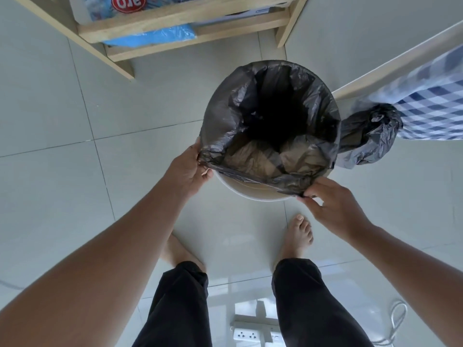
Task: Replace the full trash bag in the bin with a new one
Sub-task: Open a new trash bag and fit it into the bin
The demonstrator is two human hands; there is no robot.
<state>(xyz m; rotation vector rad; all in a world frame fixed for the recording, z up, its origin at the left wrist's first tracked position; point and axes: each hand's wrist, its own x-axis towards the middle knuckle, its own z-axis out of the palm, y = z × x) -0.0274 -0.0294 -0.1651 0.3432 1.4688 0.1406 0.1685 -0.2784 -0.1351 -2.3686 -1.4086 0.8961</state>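
A round white bin (250, 192) stands on the tiled floor in front of my feet. A thin black trash bag (225, 113) lines it, its mouth folded over the far and left rim, while the near edge lies stretched straight inside the near rim. My left hand (193, 169) pinches the bag's edge at the bin's left rim. At the near right rim, my right hand (330, 204) pinches the bag's other corner. A filled, tied black bag (365, 136) sits on the floor just right of the bin.
A wooden shelf unit (175, 23) with blue plastic packs stands beyond the bin. A blue checked cloth (431, 106) hangs from a white edge at the right. A white power strip (253, 334) and cable (397, 319) lie on the floor behind my bare feet.
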